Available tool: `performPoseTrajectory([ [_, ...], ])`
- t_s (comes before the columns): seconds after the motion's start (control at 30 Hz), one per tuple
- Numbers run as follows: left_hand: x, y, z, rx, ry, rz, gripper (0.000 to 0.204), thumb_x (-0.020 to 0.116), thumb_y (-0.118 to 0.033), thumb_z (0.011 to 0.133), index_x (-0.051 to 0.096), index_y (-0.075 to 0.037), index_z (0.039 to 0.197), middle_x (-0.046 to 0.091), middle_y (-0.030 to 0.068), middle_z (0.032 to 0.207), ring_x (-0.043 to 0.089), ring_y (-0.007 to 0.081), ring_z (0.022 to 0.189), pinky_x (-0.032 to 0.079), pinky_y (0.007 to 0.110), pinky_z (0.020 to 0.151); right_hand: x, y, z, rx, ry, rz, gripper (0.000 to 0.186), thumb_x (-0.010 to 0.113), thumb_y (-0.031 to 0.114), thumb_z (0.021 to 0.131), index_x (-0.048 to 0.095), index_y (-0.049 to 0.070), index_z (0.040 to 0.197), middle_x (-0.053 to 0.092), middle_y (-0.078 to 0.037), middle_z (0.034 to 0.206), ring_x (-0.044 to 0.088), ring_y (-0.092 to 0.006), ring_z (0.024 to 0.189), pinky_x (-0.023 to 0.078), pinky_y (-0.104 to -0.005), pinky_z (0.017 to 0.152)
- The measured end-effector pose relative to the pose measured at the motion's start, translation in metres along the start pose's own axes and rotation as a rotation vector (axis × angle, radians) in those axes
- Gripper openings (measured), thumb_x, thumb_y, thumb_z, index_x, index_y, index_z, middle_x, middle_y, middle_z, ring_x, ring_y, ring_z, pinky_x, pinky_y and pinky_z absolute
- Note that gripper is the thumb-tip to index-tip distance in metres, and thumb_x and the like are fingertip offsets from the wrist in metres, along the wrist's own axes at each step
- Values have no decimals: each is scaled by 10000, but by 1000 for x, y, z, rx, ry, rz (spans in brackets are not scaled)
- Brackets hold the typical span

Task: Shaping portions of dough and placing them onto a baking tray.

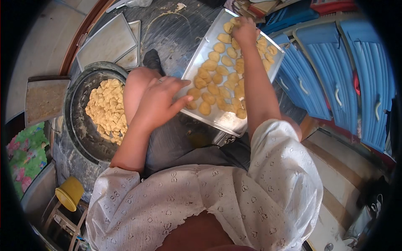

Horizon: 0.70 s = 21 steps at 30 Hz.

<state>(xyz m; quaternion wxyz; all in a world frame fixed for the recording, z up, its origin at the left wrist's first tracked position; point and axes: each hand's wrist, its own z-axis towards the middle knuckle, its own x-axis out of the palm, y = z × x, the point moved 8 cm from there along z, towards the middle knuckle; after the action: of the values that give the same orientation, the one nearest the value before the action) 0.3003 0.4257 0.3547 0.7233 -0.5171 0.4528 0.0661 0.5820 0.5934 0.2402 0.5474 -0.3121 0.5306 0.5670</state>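
A silver rectangular tray (193, 76) lies tilted across the space in front of me, bearing several flattened yellow dough pieces (213, 88) in rough rows. At its far end my right hand (246, 32) is closed, with its fingertips at a dough piece (229, 27); the fingers partly hide what they grip. My left hand (161, 99) hovers by the tray's near left edge, thumb and fingers apart, holding nothing. Left of my knee stands a wide dark basin (76, 119) with a heap of yellow dough lumps (107, 109) in it.
Two flat trays (107, 44) lie overlapped beyond the basin. A brown-topped board (46, 100) is at the far left, and a yellow bucket (70, 193) stands nearer me. Blue drawers with white handles (331, 71) line the right side, close to the tray.
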Motion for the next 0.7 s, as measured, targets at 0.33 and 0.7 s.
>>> performPoseTrajectory([
  [0.33,3,-2,0,21,5,0,344,619,-275,818,612,-31,1061,617,129,964,559,319,922,395,385,835,7,28,-43,-182,172,-27,329,647,152,698,655,202,1023,612,-5,1073,499,-256,1061,303,-449,876],
  [0.7,5,-2,0,28,5,2,333,620,-262,812,615,-30,1050,619,131,945,560,317,910,399,386,817,2,46,-76,-184,249,-9,312,629,150,696,657,195,1004,618,-22,1033,517,-238,1035,299,-435,908],
])
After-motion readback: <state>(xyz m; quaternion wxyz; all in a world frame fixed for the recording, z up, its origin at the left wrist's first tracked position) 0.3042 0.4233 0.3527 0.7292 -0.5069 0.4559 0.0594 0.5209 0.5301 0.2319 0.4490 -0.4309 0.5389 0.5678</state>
